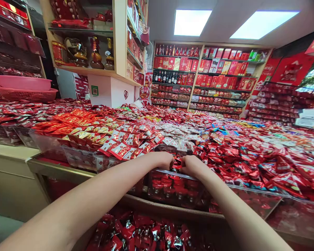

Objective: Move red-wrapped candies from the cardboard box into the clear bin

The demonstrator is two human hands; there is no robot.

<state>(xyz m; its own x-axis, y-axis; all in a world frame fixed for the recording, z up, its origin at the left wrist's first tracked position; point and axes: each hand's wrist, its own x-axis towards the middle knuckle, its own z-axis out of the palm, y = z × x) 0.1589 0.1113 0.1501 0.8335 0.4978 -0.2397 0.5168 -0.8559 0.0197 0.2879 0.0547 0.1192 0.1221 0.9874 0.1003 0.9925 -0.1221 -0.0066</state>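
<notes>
My left hand (166, 160) and my right hand (190, 165) are close together over a clear plastic bin (172, 190) of red-wrapped candies. Both are curled with the fingers pointing down behind the bin's front rim, among the candies. The fingertips are hidden, so I cannot make out what they hold. Just left of my left hand lie red and white packets (121, 150). White packets (179, 134) are heaped behind my hands. Below the bin, an open cardboard box (170, 207) holds more red-wrapped candies (146, 228).
Shiny red packets (251, 164) fill the bins to the right. Orange-red packets (73, 118) lie to the left, near a pink basin (21, 83). A metal-edged counter (54, 167) runs along the front. Shelves of bottles and red boxes (183, 63) line the back wall.
</notes>
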